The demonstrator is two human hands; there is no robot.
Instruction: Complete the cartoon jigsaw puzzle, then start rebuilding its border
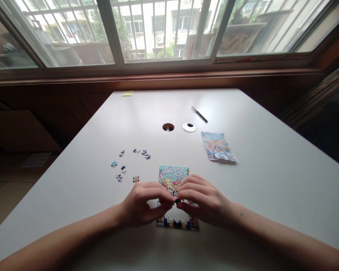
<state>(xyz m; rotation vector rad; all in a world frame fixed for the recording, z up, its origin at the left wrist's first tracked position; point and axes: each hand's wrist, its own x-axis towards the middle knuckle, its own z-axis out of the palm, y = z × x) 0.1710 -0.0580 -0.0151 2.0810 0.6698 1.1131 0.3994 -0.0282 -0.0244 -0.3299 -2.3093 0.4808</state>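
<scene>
A partly filled jigsaw puzzle (173, 172) with "Bluey" lettering lies on the white table, a bare gap showing in its lower middle. Over it, my left hand (148, 203) and my right hand (204, 197) meet fingertip to fingertip. Pinched between them is a small dark puzzle piece (177, 201), its picture too small to make out. Both hands are closed around this piece, just above the gap. Part of the puzzle's middle and sides is hidden by my fingers. Loose puzzle pieces (136, 178) lie scattered to the left of my left hand.
A creased picture sheet (218, 146) lies to the right of the puzzle. Farther back are a pen (199, 114), a round grommet cover (189, 127) and an open cable hole (168, 127). Yellow tape (127, 93) marks the far edge of the table (256, 180), below the window.
</scene>
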